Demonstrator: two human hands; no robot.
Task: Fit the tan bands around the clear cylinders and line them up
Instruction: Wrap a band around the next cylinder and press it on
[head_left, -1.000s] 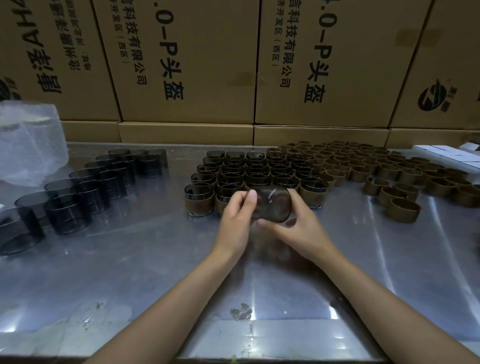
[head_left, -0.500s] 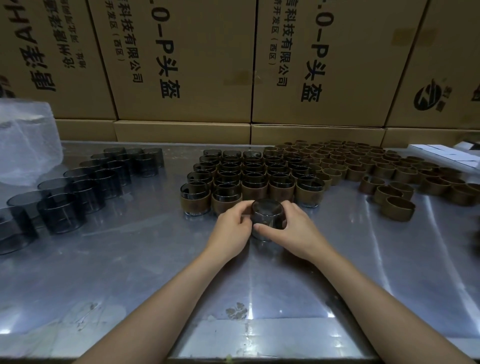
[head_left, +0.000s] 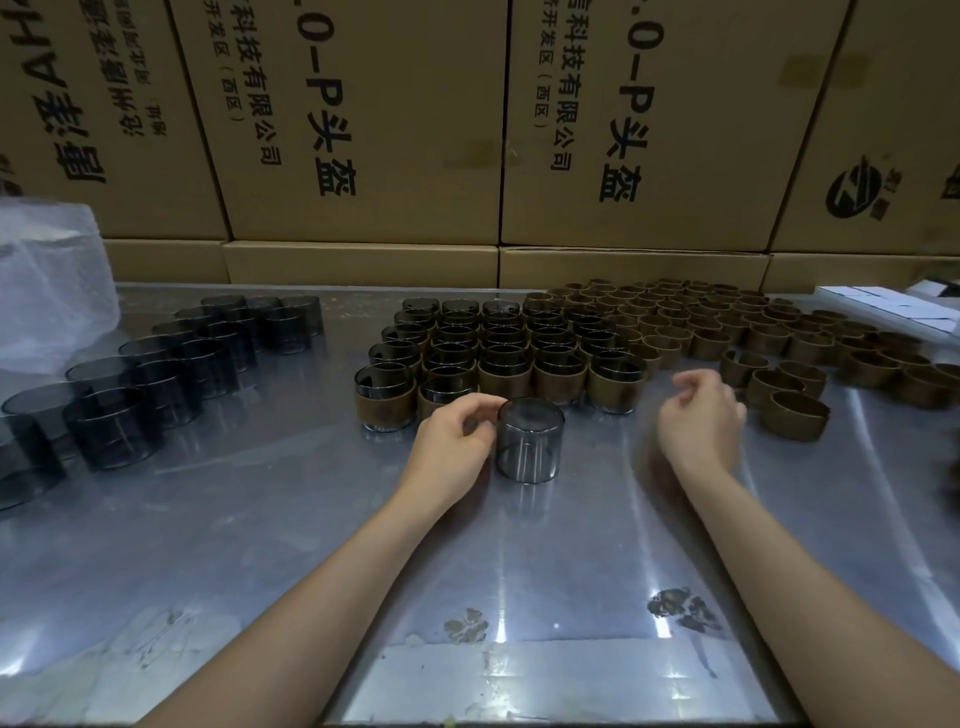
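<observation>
A bare clear smoky cylinder (head_left: 530, 439) stands upside down on the metal table (head_left: 260, 519), in front of the block of banded cylinders (head_left: 498, 353). My left hand (head_left: 454, 441) holds its left side with thumb and fingers. My right hand (head_left: 701, 415) hovers to the right with loosely curled fingers and holds nothing, just left of the nearest loose tan band (head_left: 794, 415). Several more tan bands (head_left: 727, 322) lie at the back right. Bare cylinders (head_left: 156, 374) stand in rows on the left.
Stacked cardboard boxes (head_left: 363, 130) wall off the back of the table. A bubble-wrap bag (head_left: 47, 280) sits at the far left. White flat pieces (head_left: 893, 306) lie at the back right edge.
The cylinder was held up in both hands, then set down on the table. My right hand has let go and moved right toward the loose bands.
</observation>
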